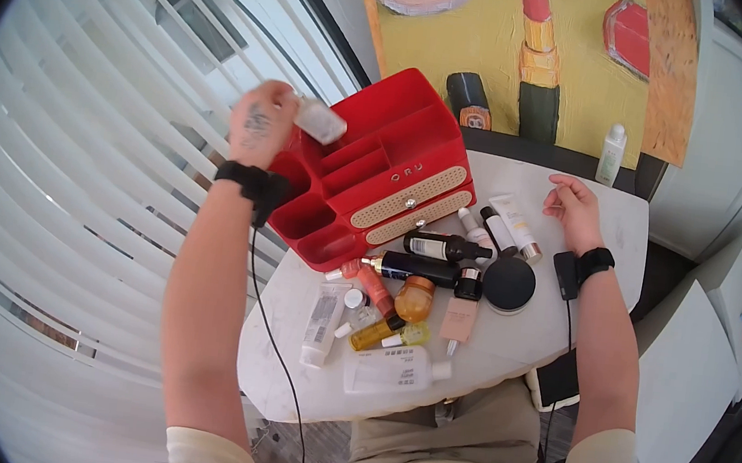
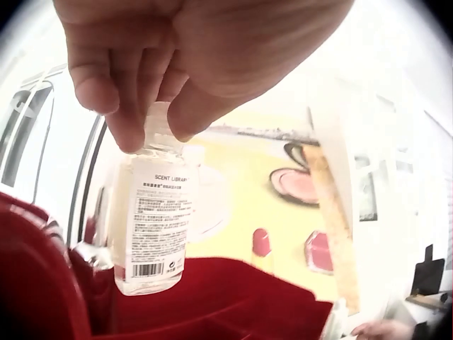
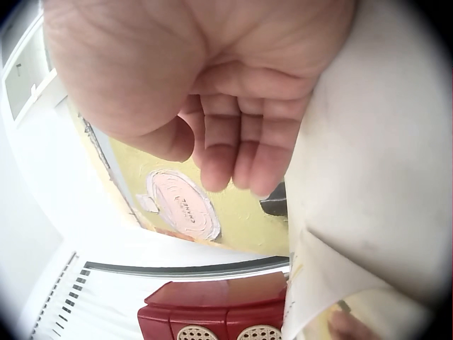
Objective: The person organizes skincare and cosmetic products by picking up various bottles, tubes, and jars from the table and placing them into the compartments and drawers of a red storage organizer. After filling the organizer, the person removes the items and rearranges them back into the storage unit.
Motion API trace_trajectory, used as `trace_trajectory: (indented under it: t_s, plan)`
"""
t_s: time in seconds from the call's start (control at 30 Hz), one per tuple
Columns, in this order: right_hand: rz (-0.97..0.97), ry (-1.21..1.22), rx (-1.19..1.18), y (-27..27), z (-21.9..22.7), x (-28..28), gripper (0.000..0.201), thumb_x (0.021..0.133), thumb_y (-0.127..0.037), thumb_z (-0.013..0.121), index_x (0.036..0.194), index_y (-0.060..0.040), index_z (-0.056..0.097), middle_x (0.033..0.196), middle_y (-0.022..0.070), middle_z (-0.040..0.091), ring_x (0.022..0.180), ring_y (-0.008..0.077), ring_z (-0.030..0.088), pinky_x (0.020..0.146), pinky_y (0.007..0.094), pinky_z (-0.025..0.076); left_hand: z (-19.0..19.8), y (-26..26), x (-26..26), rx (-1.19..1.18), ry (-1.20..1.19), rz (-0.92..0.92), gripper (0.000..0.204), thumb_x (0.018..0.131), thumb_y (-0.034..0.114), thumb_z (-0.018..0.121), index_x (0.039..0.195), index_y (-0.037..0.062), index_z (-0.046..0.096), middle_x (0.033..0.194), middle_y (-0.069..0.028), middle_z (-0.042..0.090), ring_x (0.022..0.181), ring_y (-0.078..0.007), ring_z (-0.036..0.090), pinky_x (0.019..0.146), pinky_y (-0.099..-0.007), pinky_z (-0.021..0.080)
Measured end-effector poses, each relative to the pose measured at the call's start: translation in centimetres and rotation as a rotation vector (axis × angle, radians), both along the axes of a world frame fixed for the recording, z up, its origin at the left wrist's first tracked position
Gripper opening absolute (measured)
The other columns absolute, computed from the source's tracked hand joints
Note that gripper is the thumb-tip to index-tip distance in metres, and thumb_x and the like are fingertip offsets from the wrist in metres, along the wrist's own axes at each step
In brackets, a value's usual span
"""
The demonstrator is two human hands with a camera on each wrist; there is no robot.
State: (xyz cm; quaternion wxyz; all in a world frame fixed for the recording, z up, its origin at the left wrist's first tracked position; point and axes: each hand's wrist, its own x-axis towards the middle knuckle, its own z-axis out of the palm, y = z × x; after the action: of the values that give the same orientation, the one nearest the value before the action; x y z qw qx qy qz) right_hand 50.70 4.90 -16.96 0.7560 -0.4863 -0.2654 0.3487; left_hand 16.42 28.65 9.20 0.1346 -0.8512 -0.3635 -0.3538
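My left hand point(image 1: 259, 127) pinches a small clear bottle point(image 2: 157, 227) by its neck, thumb on one side and fingers on the other. Its white label reads "SCENT LIBRARY" above fine print and a barcode. In the head view the bottle overlaps the back left of the red cosmetics organizer point(image 1: 441, 159), which has open compartments on top and two drawers with perforated cream fronts. The right hand point(image 1: 574, 214) hovers at the table's right side, fingers loosely curled with nothing in them in the right wrist view. A tube point(image 1: 514, 228) lies nearest to it.
Several bottles and tubes crowd the white table point(image 1: 609, 231) before the organizer, among them a round black-lidded jar point(image 1: 509, 284), a dark pump bottle point(image 1: 442, 247) and a large clear bottle point(image 1: 389, 371). A small bottle point(image 1: 611, 156) stands at the back right. Blinds point(image 1: 105, 155) border the left.
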Motion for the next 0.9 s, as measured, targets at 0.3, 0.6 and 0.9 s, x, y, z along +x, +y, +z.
trace_trajectory:
  t_s: [0.3,0.6,0.9]
  plan:
    - [-0.002,-0.015,-0.023,0.2,-0.4,0.4,0.021,0.097,-0.011,0.049,0.112,-0.0027,0.062,0.080,0.0035,0.061,0.073,0.0121,0.060,0.068,0.0267,0.052,-2.7,-10.2,-4.2,-0.979,-0.127,-0.211,0.012,0.085,0.007,0.062,0.090,0.0002,0.070,0.077,-0.0044,0.069,0.065,-0.0075,0.063,0.059,-0.0223,0.051]
    - [-0.004,-0.023,0.007,0.4,-0.8,0.5,0.020,0.097,-0.010,0.050,0.110,-0.0018,0.062,0.079,0.0040,0.061,0.072,0.0121,0.060,0.065,0.0263,0.053,-11.4,-10.9,-6.6,-1.206,0.110,-0.201,0.022,0.081,0.019,0.067,0.087,-0.0023,0.071,0.074,-0.0076,0.067,0.067,-0.0127,0.064,0.065,-0.0269,0.050]
    - [-0.008,-0.038,-0.024,0.3,-0.2,-0.1,0.020,0.097,-0.010,0.050,0.110,-0.0019,0.062,0.078,0.0037,0.061,0.071,0.0120,0.060,0.065,0.0263,0.052,-7.4,-9.2,-5.2,-0.650,-0.011,-0.231,0.023,0.082,0.013,0.065,0.099,-0.0029,0.068,0.080,-0.0139,0.069,0.071,-0.0216,0.066,0.066,-0.0306,0.053]
